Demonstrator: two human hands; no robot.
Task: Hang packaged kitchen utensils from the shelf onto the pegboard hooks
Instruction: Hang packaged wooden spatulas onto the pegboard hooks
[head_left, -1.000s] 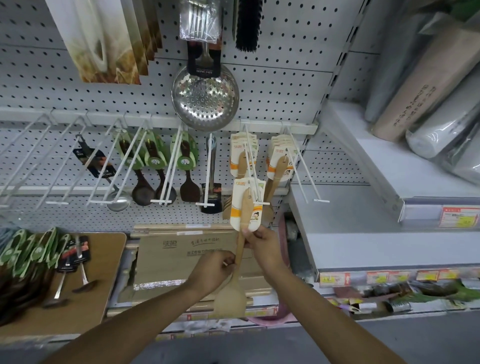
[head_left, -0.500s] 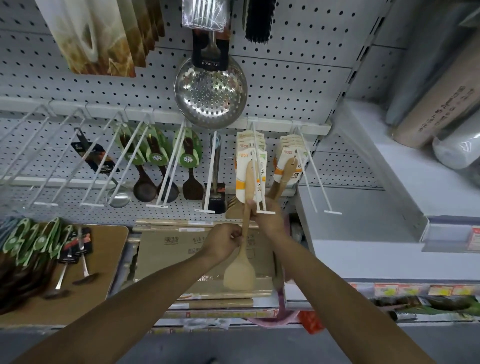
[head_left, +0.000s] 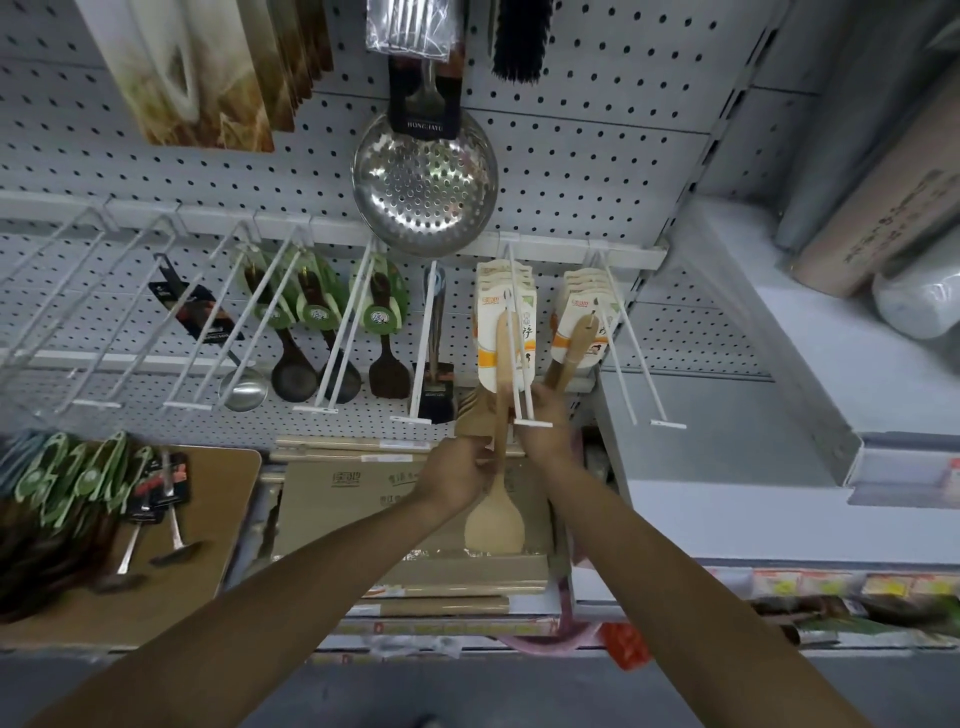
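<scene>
A wooden spatula in a white and orange card sleeve hangs on a white double-wire hook, in front of several like packs. My left hand pinches the spatula's handle just below the hook's tip. My right hand grips the handle and card at the hook's front end. A second stack of the same packs hangs on the hook to the right. On the wooden board at lower left lie several green-carded utensils and black-carded metal ones.
Dark ladles and turners in green cards hang on hooks to the left, a steel skimmer above. Several bare hooks jut out at far left. Flat cardboard boxes lie below. A grey shelf with wrapped rolls stands at right.
The carded spatula has slid from the hook's tip back along the wires toward the pegboard. Both hands rose with it, and the view moved closer to the shelf.
</scene>
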